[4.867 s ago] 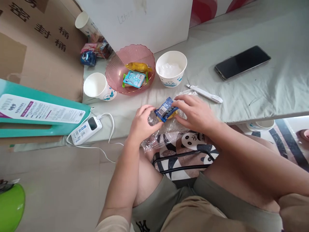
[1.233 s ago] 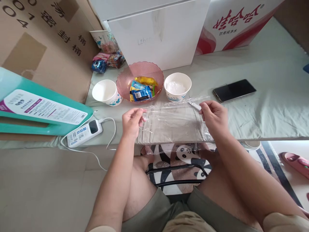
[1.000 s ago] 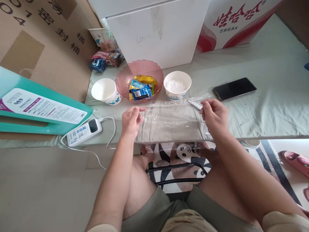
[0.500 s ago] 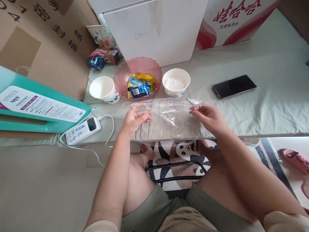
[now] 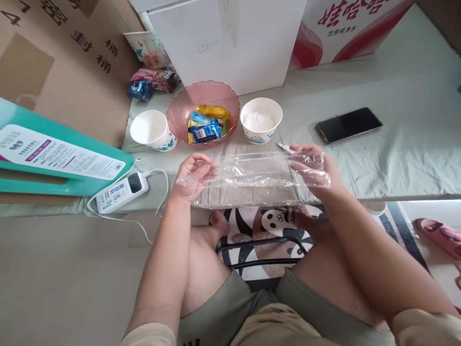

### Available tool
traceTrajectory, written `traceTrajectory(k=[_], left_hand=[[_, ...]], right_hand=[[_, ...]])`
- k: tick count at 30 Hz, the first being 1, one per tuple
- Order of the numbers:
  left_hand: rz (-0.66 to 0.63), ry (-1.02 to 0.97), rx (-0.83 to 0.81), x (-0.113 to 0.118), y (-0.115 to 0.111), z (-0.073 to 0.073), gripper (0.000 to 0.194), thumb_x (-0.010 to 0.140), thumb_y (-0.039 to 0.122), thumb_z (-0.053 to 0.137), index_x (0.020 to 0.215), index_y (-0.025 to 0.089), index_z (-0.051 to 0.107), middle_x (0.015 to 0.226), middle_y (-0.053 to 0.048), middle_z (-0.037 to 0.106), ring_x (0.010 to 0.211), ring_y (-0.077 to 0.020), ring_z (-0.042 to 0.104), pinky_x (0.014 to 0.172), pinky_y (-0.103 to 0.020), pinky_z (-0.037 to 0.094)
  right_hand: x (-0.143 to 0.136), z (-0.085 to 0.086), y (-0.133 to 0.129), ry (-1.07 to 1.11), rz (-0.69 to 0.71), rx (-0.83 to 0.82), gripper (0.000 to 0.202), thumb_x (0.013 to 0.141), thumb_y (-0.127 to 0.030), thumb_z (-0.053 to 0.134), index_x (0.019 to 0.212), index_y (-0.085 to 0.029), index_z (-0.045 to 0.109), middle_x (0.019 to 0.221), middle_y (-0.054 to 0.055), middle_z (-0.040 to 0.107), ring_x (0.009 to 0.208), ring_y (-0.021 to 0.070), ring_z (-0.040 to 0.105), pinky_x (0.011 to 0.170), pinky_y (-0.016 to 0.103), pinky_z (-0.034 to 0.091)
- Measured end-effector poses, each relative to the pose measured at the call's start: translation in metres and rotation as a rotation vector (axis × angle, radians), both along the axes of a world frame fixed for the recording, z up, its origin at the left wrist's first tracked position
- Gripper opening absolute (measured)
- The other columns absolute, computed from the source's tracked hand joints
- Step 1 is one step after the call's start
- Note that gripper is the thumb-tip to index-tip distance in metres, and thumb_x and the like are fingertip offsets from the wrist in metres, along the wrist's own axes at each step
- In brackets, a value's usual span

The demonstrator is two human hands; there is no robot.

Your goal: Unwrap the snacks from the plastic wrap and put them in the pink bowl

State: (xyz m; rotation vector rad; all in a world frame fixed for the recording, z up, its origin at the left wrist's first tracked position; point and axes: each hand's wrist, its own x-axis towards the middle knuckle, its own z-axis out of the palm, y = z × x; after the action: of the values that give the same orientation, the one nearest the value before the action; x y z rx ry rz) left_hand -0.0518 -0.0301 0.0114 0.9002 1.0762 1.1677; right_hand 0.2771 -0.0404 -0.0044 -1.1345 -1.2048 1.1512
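A clear plastic sheet or bag [image 5: 252, 168] is stretched between my two hands above the front of the cloth-covered surface. My left hand [image 5: 194, 178] grips its left end between thumb and curled fingers. At the other end, my right hand [image 5: 319, 168] has its fingers closed on the film, partly seen through the clear layer. Just beyond those fingers lies a small pale tool [image 5: 284, 147], its kind unclear. A paper bowl [image 5: 260, 135] behind the film holds crumpled clear plastic. Beside it, a pink ribbed bowl [image 5: 176, 108] contains several small colourful packets [image 5: 209, 132].
Left of the pink bowl is a tilted paper bowl [image 5: 165, 139]. A phone [image 5: 348, 125] lies to the right. A corded white device [image 5: 122, 193] and a green jug [image 5: 72, 149] are at left. A cardboard box [image 5: 90, 96] and white box [image 5: 252, 57] stand behind.
The plastic has gone from a flat, wide spread to a narrower, folded strip. My right hand has shifted slightly right and now sits partly behind the film.
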Motion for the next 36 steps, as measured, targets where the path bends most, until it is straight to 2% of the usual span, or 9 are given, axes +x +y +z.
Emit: traceTrajectory(k=[3, 9, 15, 19, 23, 25, 28, 33, 36], left_hand=[[0.008, -0.036, -0.001, -0.002, 0.002, -0.003, 0.042, 0.059, 0.029, 0.095, 0.082, 0.021, 0.061, 0.074, 0.003, 0.076, 0.058, -0.0094, 0.07, 0.059, -0.018, 0.058], [-0.013, 0.007, 0.002, -0.007, 0.004, -0.006, 0.033, 0.067, 0.027, 0.089, 0.085, 0.02, 0.063, 0.082, -0.001, 0.079, 0.061, -0.0089, 0.069, 0.06, -0.018, 0.056], [0.01, 0.137, -0.042, -0.009, 0.004, -0.005, 0.024, 0.066, 0.021, 0.086, 0.078, 0.017, 0.065, 0.086, -0.005, 0.079, 0.062, -0.0104, 0.068, 0.064, -0.023, 0.056], [0.001, 0.067, -0.1, -0.011, 0.004, -0.002, 0.019, 0.063, 0.017, 0.08, 0.077, 0.017, 0.067, 0.087, -0.005, 0.078, 0.066, -0.0126, 0.07, 0.067, -0.025, 0.057], [-0.029, -0.03, -0.156, -0.011, 0.005, -0.001, 0.024, 0.07, 0.036, 0.073, 0.081, 0.015, 0.068, 0.096, -0.01, 0.076, 0.075, -0.0165, 0.072, 0.069, -0.028, 0.059], [-0.041, 0.011, -0.142, -0.008, 0.004, -0.002, 0.034, 0.069, 0.037, 0.078, 0.095, 0.018, 0.067, 0.108, -0.008, 0.073, 0.077, -0.0155, 0.071, 0.067, -0.028, 0.059], [-0.012, 0.136, -0.09, -0.003, 0.003, -0.003, 0.056, 0.059, 0.019, 0.087, 0.11, 0.025, 0.062, 0.114, -0.003, 0.068, 0.072, -0.0094, 0.067, 0.059, -0.02, 0.054], [-0.086, 0.008, -0.086, 0.001, 0.0, 0.006, 0.06, 0.057, 0.014, 0.086, 0.109, 0.027, 0.059, 0.106, 0.0, 0.066, 0.066, -0.0055, 0.062, 0.049, -0.013, 0.045], [-0.229, -0.087, -0.098, 0.004, -0.006, 0.013, 0.061, 0.055, 0.015, 0.088, 0.107, 0.028, 0.059, 0.105, -0.001, 0.069, 0.061, -0.005, 0.058, 0.045, -0.014, 0.042]], right_hand=[[-0.002, 0.004, -0.002, -0.025, 0.02, -0.018, 0.026, 0.077, -0.037, 0.084, 0.079, -0.023, 0.061, 0.109, 0.004, 0.074, 0.096, 0.0191, 0.072, 0.089, 0.039, 0.059], [0.001, 0.007, -0.005, -0.093, 0.13, -0.095, 0.027, 0.081, -0.041, 0.08, 0.097, -0.025, 0.065, 0.077, 0.0, 0.073, 0.064, 0.0144, 0.066, 0.058, 0.029, 0.057], [0.004, 0.002, 0.003, 0.058, -0.022, -0.108, 0.022, 0.072, -0.028, 0.081, 0.071, -0.021, 0.06, 0.103, 0.003, 0.075, 0.051, 0.0059, 0.055, 0.047, 0.024, 0.047], [0.005, 0.003, 0.008, 0.193, -0.097, -0.167, 0.013, 0.067, -0.019, 0.073, 0.066, -0.021, 0.059, 0.109, 0.003, 0.072, 0.058, 0.0084, 0.06, 0.057, 0.03, 0.054], [0.004, 0.003, 0.008, 0.236, -0.087, -0.174, 0.016, 0.08, -0.039, 0.062, 0.077, -0.023, 0.062, 0.111, 0.005, 0.069, 0.076, 0.0156, 0.068, 0.072, 0.036, 0.06], [0.003, 0.002, 0.006, 0.091, -0.083, -0.138, 0.02, 0.081, -0.041, 0.065, 0.094, -0.027, 0.064, 0.119, 0.003, 0.066, 0.078, 0.015, 0.068, 0.074, 0.035, 0.06], [0.004, 0.006, 0.0, -0.294, -0.111, -0.066, 0.046, 0.073, -0.028, 0.074, 0.118, -0.03, 0.061, 0.129, 0.005, 0.061, 0.08, 0.0161, 0.067, 0.073, 0.036, 0.059], [0.01, 0.03, -0.012, -0.71, -0.313, 0.236, 0.037, 0.078, -0.02, 0.066, 0.113, -0.028, 0.068, 0.126, 0.011, 0.062, 0.118, 0.0315, 0.061, 0.098, 0.052, 0.054], [0.002, 0.05, -0.009, -0.624, -0.091, 0.328, 0.029, 0.083, -0.025, 0.066, 0.112, -0.029, 0.069, 0.118, 0.009, 0.07, 0.119, 0.0323, 0.063, 0.108, 0.054, 0.047]])
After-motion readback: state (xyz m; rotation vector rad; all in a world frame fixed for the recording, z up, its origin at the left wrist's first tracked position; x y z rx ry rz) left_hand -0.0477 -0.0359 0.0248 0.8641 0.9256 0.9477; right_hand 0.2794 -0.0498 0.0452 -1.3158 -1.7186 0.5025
